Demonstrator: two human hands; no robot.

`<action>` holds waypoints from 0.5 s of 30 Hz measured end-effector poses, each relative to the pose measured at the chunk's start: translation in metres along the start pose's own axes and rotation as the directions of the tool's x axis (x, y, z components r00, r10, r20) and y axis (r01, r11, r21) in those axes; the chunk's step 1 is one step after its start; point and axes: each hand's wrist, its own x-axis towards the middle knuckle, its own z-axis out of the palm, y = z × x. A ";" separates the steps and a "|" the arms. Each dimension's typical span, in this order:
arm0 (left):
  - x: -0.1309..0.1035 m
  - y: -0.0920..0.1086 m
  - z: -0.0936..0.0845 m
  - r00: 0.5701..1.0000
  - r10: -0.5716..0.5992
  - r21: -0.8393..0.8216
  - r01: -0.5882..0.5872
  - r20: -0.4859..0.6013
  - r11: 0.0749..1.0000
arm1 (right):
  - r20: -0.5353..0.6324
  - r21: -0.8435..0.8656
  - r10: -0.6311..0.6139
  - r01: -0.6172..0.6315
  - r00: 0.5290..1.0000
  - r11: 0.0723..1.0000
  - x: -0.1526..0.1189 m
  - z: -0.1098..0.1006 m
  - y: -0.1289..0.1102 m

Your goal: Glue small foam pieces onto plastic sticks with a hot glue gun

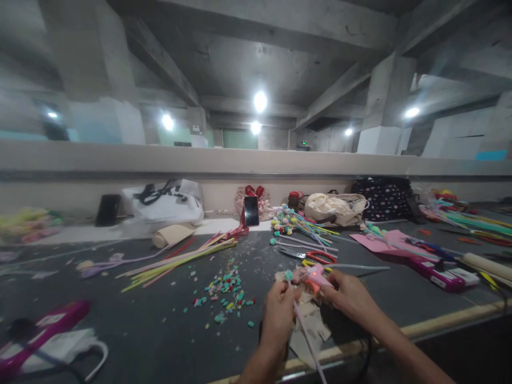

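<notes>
Near the table's front edge, my left hand [279, 309] is closed round a pale pink stem [306, 333] that slants down toward the bottom of the view; a small teal tuft [288, 274] tops it. My right hand [346, 293] is closed on a pink glue gun [317, 274] with a small lit red spot and an orange part below. The gun's front end is close to the tuft and my left fingers. Crumpled beige paper [310, 333] lies beneath both hands.
Red-handled pliers [320, 257] lie just beyond my hands. Colourful scraps [228, 288] and yellow-pink stems [176, 261] spread leftward. A phone [252, 211] stands at the back. A magenta device [438, 274] lies right, another [60, 325] left. A cream bag [336, 209] sits behind.
</notes>
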 end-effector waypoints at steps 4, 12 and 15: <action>0.000 -0.006 -0.003 0.997 0.044 0.053 -0.041 -0.056 0.998 | -0.068 -0.013 0.024 -0.025 0.997 1.000 0.004 -0.014 0.000; 0.002 0.000 -0.005 0.999 0.034 0.030 -0.034 -0.010 0.999 | -0.284 0.120 0.107 -0.075 0.953 0.990 -0.002 -0.030 -0.005; 0.001 0.001 -0.006 1.000 0.026 0.012 -0.026 -0.005 1.000 | -0.300 0.274 0.138 -0.053 0.944 0.960 -0.001 -0.027 -0.006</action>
